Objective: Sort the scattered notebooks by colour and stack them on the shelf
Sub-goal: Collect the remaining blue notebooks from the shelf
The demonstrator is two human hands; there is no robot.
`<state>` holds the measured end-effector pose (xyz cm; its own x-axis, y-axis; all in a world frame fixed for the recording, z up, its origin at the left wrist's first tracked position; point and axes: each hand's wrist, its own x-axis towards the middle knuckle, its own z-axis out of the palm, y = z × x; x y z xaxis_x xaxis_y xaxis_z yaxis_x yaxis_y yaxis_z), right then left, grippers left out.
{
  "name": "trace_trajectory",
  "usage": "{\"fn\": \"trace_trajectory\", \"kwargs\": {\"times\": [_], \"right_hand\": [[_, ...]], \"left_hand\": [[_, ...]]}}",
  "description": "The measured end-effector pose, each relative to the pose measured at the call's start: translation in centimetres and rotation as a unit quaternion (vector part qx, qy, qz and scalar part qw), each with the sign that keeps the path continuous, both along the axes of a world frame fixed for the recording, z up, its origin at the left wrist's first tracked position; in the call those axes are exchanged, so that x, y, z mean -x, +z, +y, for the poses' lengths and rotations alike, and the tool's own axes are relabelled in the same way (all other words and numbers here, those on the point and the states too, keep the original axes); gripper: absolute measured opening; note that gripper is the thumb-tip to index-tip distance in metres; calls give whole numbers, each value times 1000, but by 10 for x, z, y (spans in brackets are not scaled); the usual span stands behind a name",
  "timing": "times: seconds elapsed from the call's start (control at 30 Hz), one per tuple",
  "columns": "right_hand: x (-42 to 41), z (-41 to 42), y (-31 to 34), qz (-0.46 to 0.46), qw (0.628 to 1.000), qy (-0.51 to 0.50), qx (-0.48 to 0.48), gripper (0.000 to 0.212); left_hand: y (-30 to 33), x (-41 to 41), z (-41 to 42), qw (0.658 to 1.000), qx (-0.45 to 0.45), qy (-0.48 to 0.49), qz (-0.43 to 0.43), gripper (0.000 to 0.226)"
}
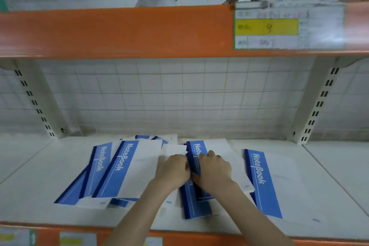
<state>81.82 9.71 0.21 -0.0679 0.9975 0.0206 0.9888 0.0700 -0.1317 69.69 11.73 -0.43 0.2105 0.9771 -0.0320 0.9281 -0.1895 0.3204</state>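
Both hands, left hand (173, 168) and right hand (214, 168), curl their fingers around the middle notebook (194, 203) on the white shelf (40, 175).

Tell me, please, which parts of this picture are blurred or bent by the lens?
Head view: the label on the upper orange beam is smeared, its writing unreadable; the beam bows from wide-angle distortion; the notebooks print stays readable; lighting is soft and even, no hard shadows.
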Motion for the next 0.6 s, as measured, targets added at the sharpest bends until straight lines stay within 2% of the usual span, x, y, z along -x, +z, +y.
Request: {"fn": "trace_trajectory", "kwargs": {"times": [0.13,0.27,0.43,0.53,0.6], "right_hand": [[5,2,0,5,1000,-24,4,58],[0,5,1,15,999,-32,11,62],[0,6,3,23,999,-35,6,55],[7,6,0,4,999,-35,-27,44],[7,8,0,1,999,-29,-44,44]], "left_hand": [[0,3,5,1000,6,-17,-10,18],[-1,4,11,999,19,-25,-24,27],[0,1,14,999,20,-16,-47,37],[3,-2,13,998,19,3,-56,39],[4,-3,14,996,29,20,-85,37]]}}
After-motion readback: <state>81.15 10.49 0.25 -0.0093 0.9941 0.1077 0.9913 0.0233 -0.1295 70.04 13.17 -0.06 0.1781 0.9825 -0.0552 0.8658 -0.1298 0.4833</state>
